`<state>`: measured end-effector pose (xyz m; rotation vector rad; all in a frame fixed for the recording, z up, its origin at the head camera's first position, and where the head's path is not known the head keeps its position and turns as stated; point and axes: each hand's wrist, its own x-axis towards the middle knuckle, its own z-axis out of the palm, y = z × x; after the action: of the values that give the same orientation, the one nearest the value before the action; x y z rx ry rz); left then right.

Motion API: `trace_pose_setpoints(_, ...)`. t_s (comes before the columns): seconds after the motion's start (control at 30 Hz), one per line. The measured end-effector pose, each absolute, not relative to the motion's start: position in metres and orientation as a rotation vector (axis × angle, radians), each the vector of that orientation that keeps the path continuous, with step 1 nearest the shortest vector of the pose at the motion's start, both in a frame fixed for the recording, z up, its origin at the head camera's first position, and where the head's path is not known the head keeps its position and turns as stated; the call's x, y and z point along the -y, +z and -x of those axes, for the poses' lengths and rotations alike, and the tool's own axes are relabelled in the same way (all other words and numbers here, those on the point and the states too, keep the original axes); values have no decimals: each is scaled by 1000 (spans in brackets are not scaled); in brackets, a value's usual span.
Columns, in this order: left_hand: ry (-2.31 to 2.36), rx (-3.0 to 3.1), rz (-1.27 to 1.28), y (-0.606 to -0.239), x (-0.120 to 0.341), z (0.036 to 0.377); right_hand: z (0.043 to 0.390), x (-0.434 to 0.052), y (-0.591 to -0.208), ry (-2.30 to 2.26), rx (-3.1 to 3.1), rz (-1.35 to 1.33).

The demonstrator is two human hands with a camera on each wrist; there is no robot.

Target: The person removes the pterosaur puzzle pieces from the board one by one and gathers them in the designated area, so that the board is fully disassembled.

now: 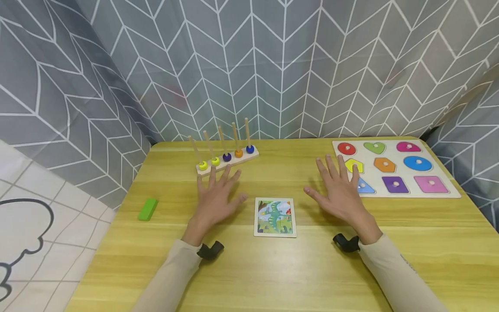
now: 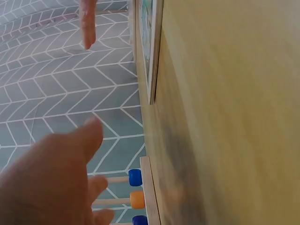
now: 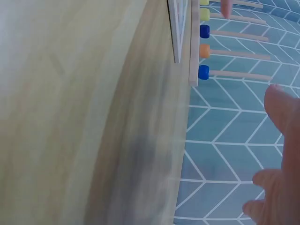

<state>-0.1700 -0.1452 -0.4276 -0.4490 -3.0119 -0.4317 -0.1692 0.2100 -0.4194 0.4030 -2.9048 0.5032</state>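
Your left hand (image 1: 216, 197): palm down, fingers spread and straight, holding nothing, poised above the table (image 1: 273, 268) just left of the picture puzzle. From the wrist cameras both hands show clear of the tabletop.

Your right hand (image 1: 340, 193): same pose, flat and splayed, nothing in it, just right of the puzzle; its fingertips overlap the near left edge of the shape board.

Picture puzzle (image 1: 274, 217): small square card with a green dragon scene, lying flat on the table between your two hands, touched by neither.

Peg rack (image 1: 227, 161): wooden strip with five upright pegs, each carrying one bead at its foot, just beyond your left fingertips.

Shape board (image 1: 395, 168): coloured knobbed shapes seated in it, at the far right.

Green block (image 1: 148, 209): lying alone near the left edge.
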Motion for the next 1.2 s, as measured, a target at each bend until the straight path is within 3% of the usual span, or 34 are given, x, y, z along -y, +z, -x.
trace_pose_setpoints(0.43, -669, 3109, 822, -443, 129, 162, 169, -201, -427, 803, 2879, -677)
trace_pose_setpoints(0.8, -689, 3076, 786, -455, 118, 159, 163, -184, -438, 1075, 2853, -876)
trace_pose_setpoints(1.2, -601, 3067, 785, -454, 116, 160, 161, -177, -445, 1025, 2892, -931)
